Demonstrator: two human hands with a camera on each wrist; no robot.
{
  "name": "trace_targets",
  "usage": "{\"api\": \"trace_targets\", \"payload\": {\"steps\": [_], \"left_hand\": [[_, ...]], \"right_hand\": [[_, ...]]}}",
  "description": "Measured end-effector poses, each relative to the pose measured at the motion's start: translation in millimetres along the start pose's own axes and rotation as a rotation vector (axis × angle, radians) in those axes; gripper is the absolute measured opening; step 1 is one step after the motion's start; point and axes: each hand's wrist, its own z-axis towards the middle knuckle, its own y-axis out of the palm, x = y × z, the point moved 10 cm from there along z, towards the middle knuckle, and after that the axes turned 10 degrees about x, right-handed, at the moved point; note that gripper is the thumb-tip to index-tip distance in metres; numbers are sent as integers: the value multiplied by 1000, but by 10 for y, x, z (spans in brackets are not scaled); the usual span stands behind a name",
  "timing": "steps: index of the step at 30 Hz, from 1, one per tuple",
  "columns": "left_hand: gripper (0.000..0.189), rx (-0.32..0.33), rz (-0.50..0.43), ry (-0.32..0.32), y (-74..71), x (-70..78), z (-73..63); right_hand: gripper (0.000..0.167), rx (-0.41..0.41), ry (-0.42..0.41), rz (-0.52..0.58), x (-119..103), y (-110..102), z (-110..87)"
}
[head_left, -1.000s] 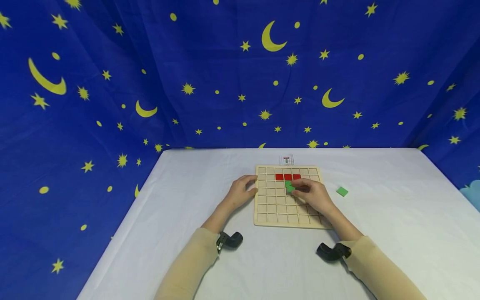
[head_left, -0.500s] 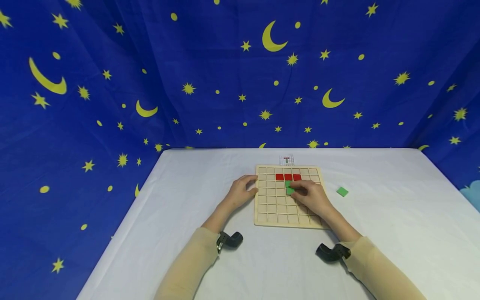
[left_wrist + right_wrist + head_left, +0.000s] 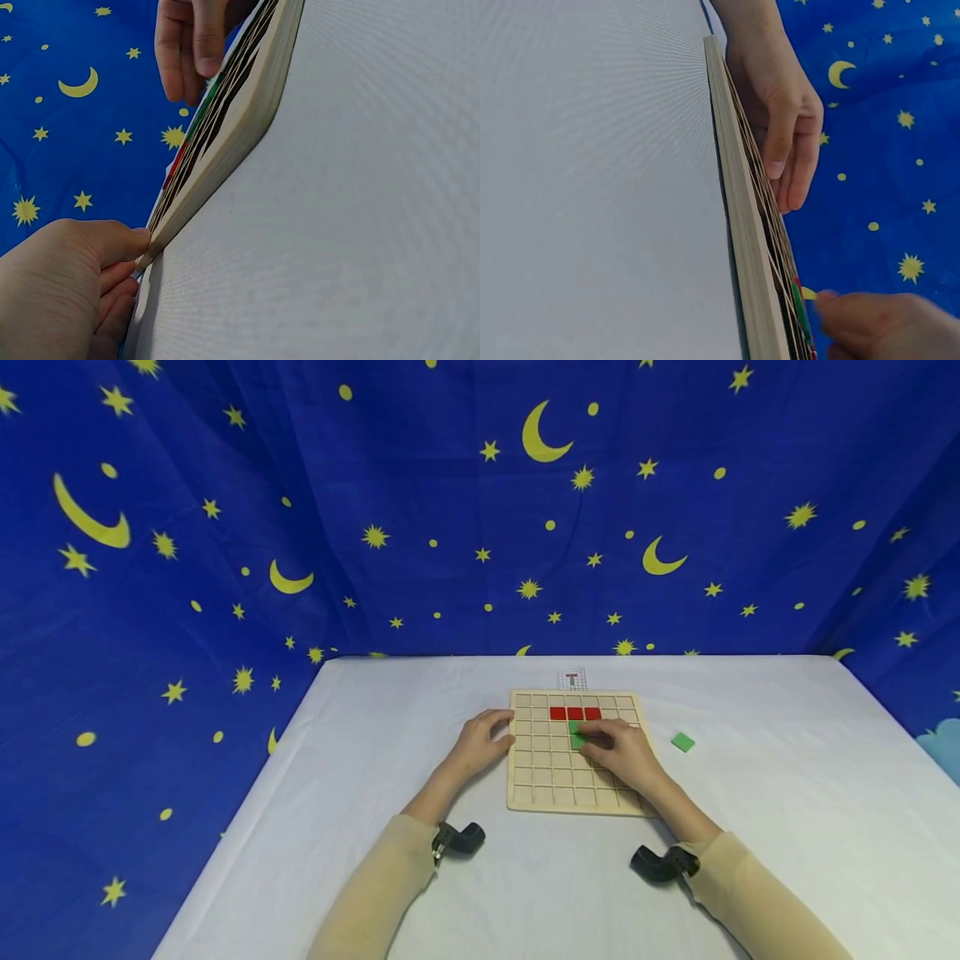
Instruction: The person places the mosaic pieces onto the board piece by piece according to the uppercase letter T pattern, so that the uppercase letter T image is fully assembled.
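A wooden grid board [image 3: 543, 777] lies on the table. Three red tiles [image 3: 575, 713] form a row near its far side, with a green tile [image 3: 574, 727] under the middle one. My right hand [image 3: 624, 752] pinches a second green tile [image 3: 577, 742] between thumb and fingers, flat in the cell below; part of that tile is hidden. At the board's left edge, my left hand [image 3: 478, 745] touches the wood with thumb and fingertips. The left wrist view shows its thumb on the board's edge [image 3: 217, 165].
To the right of the board lies a loose green tile [image 3: 683, 742]. Behind the board is a small card [image 3: 572, 679] with a printed grid and a T pattern. The white table [image 3: 360, 760] ends at a blue curtain [image 3: 420, 485] with stars and moons.
My right hand has lowered the second green tile from a tilt to flat in its cell, shifting slightly left. My left hand stays at the board's edge.
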Motion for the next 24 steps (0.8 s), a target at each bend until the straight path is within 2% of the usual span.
{"api": "trace_targets", "payload": {"steps": [5,7,12,14,24], "left_hand": [[44,3,-1,9,0,-1,-4],[44,4,0,10,-3,1,-4],[44,3,4,11,-11,20,8],[44,2,7,14,-9,21,11],[44,3,11,13,3,5,3]], "right_hand": [[36,-28,183,227,54,-58,35],[39,-35,238,277,-7,-117,56],[39,-38,277,316,-283,-327,103],[40,-27,281,329,-308,-398,105],[50,58,301,340,181,-678,70]]}}
